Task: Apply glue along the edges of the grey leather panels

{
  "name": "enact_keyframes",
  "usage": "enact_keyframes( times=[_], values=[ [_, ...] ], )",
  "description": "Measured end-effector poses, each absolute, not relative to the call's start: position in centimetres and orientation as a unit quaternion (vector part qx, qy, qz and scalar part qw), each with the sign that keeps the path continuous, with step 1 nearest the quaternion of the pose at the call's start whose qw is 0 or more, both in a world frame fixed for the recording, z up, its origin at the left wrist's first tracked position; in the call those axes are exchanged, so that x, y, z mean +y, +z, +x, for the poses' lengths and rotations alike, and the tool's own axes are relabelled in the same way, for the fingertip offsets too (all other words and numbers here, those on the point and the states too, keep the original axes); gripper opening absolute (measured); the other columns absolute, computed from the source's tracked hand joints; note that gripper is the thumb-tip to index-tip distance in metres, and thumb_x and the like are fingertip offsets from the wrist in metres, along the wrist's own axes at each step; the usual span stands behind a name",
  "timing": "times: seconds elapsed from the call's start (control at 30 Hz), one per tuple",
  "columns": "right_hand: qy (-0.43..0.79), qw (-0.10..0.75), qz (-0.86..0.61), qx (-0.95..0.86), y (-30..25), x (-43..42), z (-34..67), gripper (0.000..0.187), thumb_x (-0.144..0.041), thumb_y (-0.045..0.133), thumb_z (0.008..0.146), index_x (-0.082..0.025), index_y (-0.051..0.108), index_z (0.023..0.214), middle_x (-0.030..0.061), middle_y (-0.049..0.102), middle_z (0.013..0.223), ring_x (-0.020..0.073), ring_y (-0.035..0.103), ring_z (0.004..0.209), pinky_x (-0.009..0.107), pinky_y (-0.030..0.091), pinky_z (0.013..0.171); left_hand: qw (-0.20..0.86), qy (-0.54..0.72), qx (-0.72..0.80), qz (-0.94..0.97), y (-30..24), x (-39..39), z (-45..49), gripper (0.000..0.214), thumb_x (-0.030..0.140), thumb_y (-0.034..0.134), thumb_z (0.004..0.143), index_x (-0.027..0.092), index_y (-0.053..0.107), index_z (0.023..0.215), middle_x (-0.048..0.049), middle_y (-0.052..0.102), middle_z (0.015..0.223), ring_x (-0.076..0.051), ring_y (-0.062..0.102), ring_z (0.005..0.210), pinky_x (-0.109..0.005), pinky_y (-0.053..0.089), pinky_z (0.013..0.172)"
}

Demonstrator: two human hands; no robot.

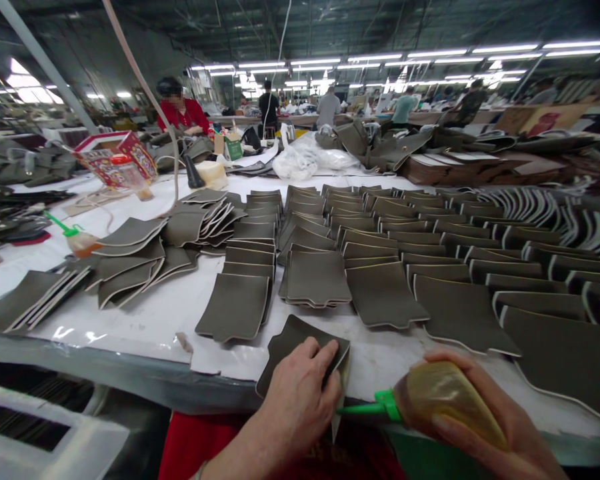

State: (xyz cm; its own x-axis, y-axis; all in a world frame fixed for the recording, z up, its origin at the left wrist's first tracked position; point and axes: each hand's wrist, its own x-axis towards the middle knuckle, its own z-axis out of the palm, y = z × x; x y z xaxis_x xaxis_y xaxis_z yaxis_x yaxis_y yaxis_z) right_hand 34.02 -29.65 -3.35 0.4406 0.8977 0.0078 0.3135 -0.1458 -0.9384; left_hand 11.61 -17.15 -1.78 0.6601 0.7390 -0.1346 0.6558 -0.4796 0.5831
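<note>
left hand (295,393): pressed flat on grey piece (290,340), fingers gripping its near edge, at counter's front rim
grey piece: dark olive-grey, flat, curved flared outline, pale thin edge; hangs partly over counter (130,313) edge
right hand (485,427): wrapped round glue bottle (445,400), grasping it
glue bottle: yellowish translucent body, green nozzle (365,407) pointing left, tip just beside the piece's near-right edge
counter: white sheet cover, rows of overlapping same-colour pieces (380,253) fanned out beyond
second bottle (77,239): green nozzle, far left on counter
person in red (180,110): far end, working
</note>
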Motion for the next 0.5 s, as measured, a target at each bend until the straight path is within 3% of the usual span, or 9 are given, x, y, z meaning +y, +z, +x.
enact_keyframes(
  times=[0.2,0.33,0.5],
  values=[
    [0.263,0.489,-0.701,-0.447,-4.0,-30.3,33.9,0.059,-0.057,0.075,0.072,-0.03,0.054,0.12,0.0037,0.065,0.109,0.0246,0.067,0.088,0.024,0.056,0.071,0.314,0.073,0.411,0.853,-1.6,-17.2,11.7,0.046,0.027,0.04,0.092,0.021,0.055,0.135,-0.0071,0.06,0.106,-0.022,0.061,0.095,-0.033,0.049,0.087],
    [0.333,0.51,-0.695,-0.381,-4.2,-30.7,33.2,0.059,-0.059,0.073,0.073,-0.03,0.055,0.121,0.0038,0.066,0.11,0.0264,0.067,0.091,0.028,0.056,0.076,0.315,0.074,0.413,0.852,-1.8,-17.3,11.7,0.046,0.028,0.041,0.092,0.021,0.054,0.136,-0.0072,0.06,0.106,-0.022,0.061,0.094,-0.033,0.049,0.087],
    [0.335,0.509,-0.695,-0.381,-4.5,-31.0,32.8,0.066,-0.056,0.078,0.068,-0.03,0.052,0.122,0.0047,0.068,0.103,0.0269,0.069,0.084,0.027,0.056,0.066,0.311,0.077,0.421,0.849,-2.1,-17.3,11.6,0.047,0.029,0.04,0.093,0.02,0.053,0.137,-0.0077,0.06,0.107,-0.023,0.061,0.096,-0.035,0.049,0.089]
  ],
)
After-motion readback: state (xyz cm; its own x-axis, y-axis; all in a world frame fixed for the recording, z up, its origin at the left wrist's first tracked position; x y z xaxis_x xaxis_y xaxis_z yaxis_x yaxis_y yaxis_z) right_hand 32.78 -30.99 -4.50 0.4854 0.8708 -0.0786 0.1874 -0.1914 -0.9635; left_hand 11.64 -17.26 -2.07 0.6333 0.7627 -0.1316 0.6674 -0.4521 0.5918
